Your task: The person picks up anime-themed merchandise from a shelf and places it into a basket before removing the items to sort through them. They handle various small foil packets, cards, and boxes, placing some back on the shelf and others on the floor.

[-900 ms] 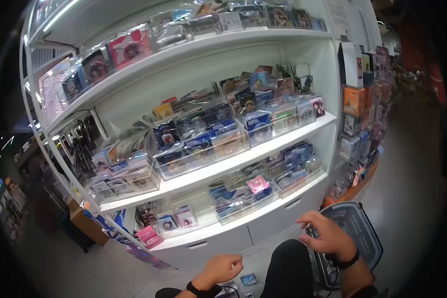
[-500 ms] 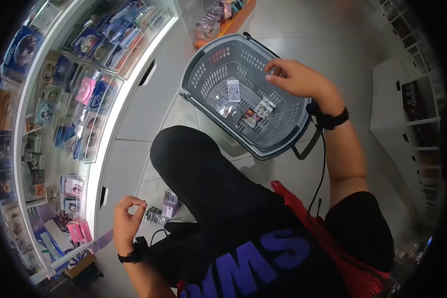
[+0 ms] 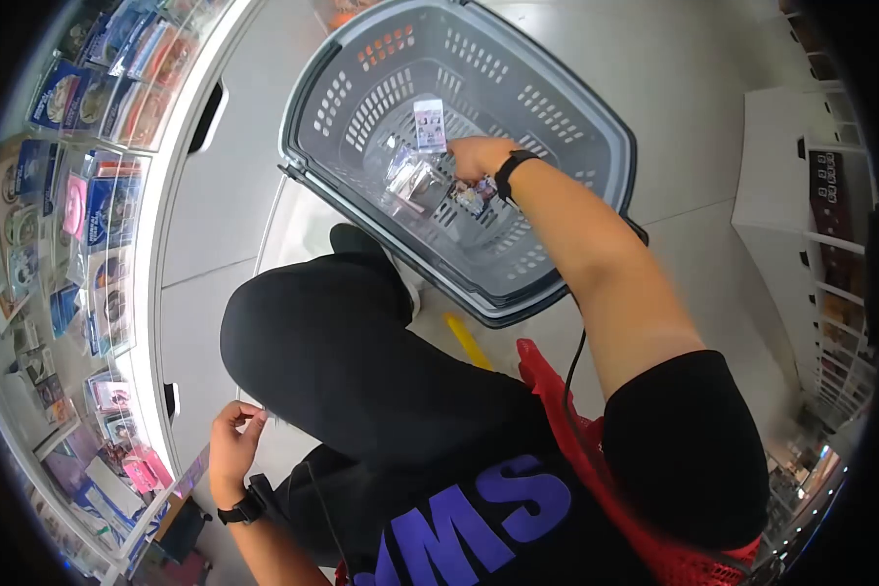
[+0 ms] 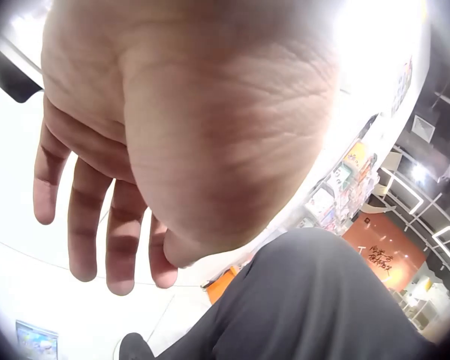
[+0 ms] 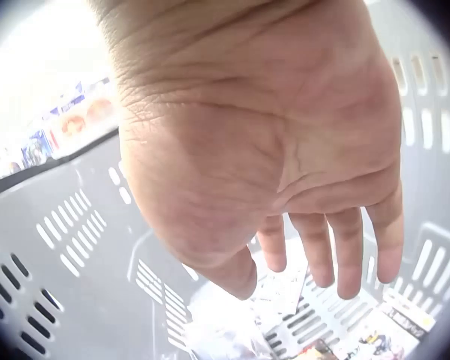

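Note:
My right hand (image 3: 479,156) reaches down inside a grey plastic shopping basket (image 3: 566,103). In the right wrist view its fingers (image 5: 349,255) hang fairly straight above the basket floor, nothing between them. Close by lie a white printed packet (image 3: 429,125), some shiny clear wrappers (image 3: 408,184) and a colourful printed packet (image 3: 472,197), partly hidden by the hand. My left hand (image 3: 232,449) hovers beside the bent knee (image 3: 264,322), holding nothing. The left wrist view shows those fingers (image 4: 123,247) loose and slightly bent.
White shelves (image 3: 166,254) full of packaged goods run along the left. Another white display unit (image 3: 772,186) stands at the right. A yellow strip (image 3: 467,340) marks the floor beside the basket. A small packet (image 4: 37,341) lies on the floor below my left hand.
The head view has swung from the shelves down to the basket. My right hand has gone from over the basket's rim down into it. The left hand stays by the knee.

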`<state>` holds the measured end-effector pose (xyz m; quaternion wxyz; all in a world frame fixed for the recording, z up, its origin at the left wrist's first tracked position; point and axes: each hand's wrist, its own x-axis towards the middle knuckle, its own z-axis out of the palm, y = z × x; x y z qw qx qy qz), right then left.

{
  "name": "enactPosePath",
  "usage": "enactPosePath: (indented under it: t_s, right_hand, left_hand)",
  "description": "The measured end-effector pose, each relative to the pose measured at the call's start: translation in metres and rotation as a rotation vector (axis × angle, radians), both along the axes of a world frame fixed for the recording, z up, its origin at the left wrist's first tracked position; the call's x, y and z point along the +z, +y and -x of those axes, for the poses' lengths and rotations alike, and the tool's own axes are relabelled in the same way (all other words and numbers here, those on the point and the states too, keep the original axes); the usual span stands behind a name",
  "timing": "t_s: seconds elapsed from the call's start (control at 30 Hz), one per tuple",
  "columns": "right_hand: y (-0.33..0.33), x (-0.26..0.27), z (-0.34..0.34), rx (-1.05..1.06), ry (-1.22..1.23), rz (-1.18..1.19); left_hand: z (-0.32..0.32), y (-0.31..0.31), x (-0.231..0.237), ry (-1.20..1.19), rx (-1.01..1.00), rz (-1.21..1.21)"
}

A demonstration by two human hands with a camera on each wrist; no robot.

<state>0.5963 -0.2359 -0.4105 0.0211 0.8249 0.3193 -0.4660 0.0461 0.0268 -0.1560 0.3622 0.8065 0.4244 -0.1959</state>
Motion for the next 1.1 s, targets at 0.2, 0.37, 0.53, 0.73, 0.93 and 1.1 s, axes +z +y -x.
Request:
enactPosePath:
  t_s: [0.2, 0.37, 0.53, 0.73, 0.93, 1.1]
  right_hand:
    - [0.03, -0.054, 0.042, -0.126, -0.037, -0.163]
    - [0.022, -0.103, 0.045, -0.31, 0.032, -0.371]
    - [0.017, -0.093, 0.029, -0.32, 0.124, -0.251]
    - [0.014, -0.03, -0.001, -0.504, 0.372, -0.191]
    - [0.008, 0.029, -0.026, -0.549, 0.472, -0.57]
    - [0.01, 0.194, 0.028, -0.612, 0.574, -1.096]
  left_hand:
    - [0.013, -0.002, -0.017, 0.068, 0.103, 0.032]
    - [0.006, -0.004, -0.02, 0.069, 0.021, -0.039]
    - [0.012, 0.008, -0.04, 0.102, -0.106, -0.012]
    - [-0.006, -0.003, -0.027, 0.144, 0.039, 0.002]
    - [0.016, 0.001, -0.022, -0.011, 0.183, 0.069]
    - [0.006, -0.011, 0.026, -0.359, 0.23, -0.046]
